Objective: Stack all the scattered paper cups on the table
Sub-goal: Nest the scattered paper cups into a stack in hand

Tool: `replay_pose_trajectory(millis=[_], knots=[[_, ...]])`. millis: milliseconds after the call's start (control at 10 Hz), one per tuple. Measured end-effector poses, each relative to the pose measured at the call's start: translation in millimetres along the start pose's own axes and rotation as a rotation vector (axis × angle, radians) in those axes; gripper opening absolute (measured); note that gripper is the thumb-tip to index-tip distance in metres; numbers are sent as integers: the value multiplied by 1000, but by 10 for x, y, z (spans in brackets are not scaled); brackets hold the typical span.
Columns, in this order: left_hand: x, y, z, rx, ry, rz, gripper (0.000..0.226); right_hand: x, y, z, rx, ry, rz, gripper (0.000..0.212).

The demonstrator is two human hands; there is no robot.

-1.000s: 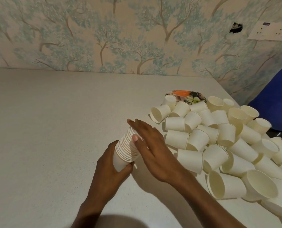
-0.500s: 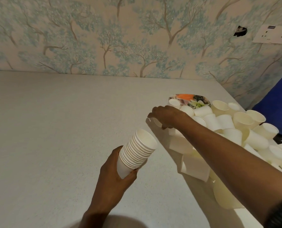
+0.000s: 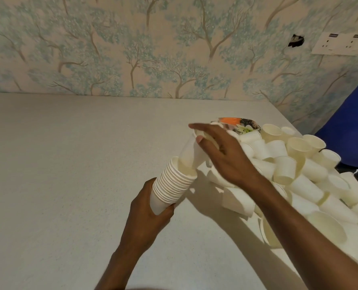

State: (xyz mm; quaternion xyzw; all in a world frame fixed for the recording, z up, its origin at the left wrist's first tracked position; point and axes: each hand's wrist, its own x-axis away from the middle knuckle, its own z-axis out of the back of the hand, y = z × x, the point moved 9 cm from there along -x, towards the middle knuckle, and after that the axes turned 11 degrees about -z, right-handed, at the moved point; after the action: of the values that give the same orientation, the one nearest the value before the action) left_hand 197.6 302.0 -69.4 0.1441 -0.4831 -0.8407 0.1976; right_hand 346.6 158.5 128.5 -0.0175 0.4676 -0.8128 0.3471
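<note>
1. The left hand (image 3: 151,214) grips the base of the stack of paper cups (image 3: 171,185), fingers (image 3: 166,209) curled round the bottom cup. The stack tilts up and to the right, mouth open.
2. The right hand (image 3: 226,158) is above the stack and holds a single paper cup (image 3: 191,155), fingers (image 3: 205,129) and thumb clamped on its rim end. This cup is motion-blurred, with its base at the stack's mouth. I cannot tell how far in it is.
3. The pile of loose cups (image 3: 299,174) lies right of the stack, most on their sides, running along the right edge of the desk (image 3: 69,164).
4. A patterned plate (image 3: 245,124) sits beyond the stack, at the pile's far end.
5. Left of the stack is bare desk, out to the far edge at the wallpapered wall (image 3: 132,49).
</note>
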Motion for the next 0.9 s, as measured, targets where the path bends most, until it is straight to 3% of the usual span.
replay_pose_trajectory(millis=[100, 200, 300, 400, 500, 600, 700, 800, 900], knots=[[-26, 71, 70, 102, 134, 87, 52, 445, -8, -9, -64, 33, -21, 35], [132, -106, 111, 7, 155, 301, 55, 630, 11, 33, -124, 65, -45, 34], [262, 39, -57, 148, 234, 504, 55, 908, 64, -52, -171, 7, -90, 35], [418, 20, -99, 64, 221, 393, 50, 1150, 95, -281, -138, -93, -87, 39], [684, 366, -322, 124, 19, -166, 42, 1258, 270, -125, -173, -85, -109, 45], [715, 628, -298, 110, 84, -237, 54, 1246, 467, 138, 37, 54, -177, 46], [728, 731, -243, 185, 143, -302, 58, 1181, 834, 237, 755, -19, -200, 66], [698, 749, -235, 202, 145, -309, 59, 1215, 1049, 175, 1034, -92, -214, 78], [714, 720, -256, 165, 136, -326, 60, 1223, 999, 147, 1085, -36, -125, 74]])
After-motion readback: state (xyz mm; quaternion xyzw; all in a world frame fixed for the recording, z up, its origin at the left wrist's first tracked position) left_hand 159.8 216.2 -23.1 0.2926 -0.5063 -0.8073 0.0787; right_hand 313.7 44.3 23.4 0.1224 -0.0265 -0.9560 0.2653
